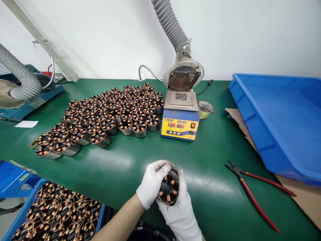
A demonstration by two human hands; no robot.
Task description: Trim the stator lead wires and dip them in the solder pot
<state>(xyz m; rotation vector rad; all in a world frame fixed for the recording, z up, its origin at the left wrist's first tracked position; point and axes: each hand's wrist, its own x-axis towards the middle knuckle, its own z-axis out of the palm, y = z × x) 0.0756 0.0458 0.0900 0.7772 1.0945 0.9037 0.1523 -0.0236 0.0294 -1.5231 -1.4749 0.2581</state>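
Observation:
Both my hands wear white gloves and meet around one copper-wound motor stator (168,190) above the front edge of the green table. My left hand (154,180) pinches at the stator's upper rim, where thin copper wire ends stick up. Around its right side and underside wraps my right hand (179,201). The stator is tilted so its open face with copper coils and black core shows; a short wire hangs at its bottom. What lies exactly between the left fingertips is too small to make out.
Many stators (112,110) stand grouped on the green table (120,180). Behind my hands is a solder pot (180,124) under an extraction hose (170,23). To the right lie red-handled pliers (253,190) and a blue tray (273,140). A blue crate (100,214) of wire-ended stators stands lower left.

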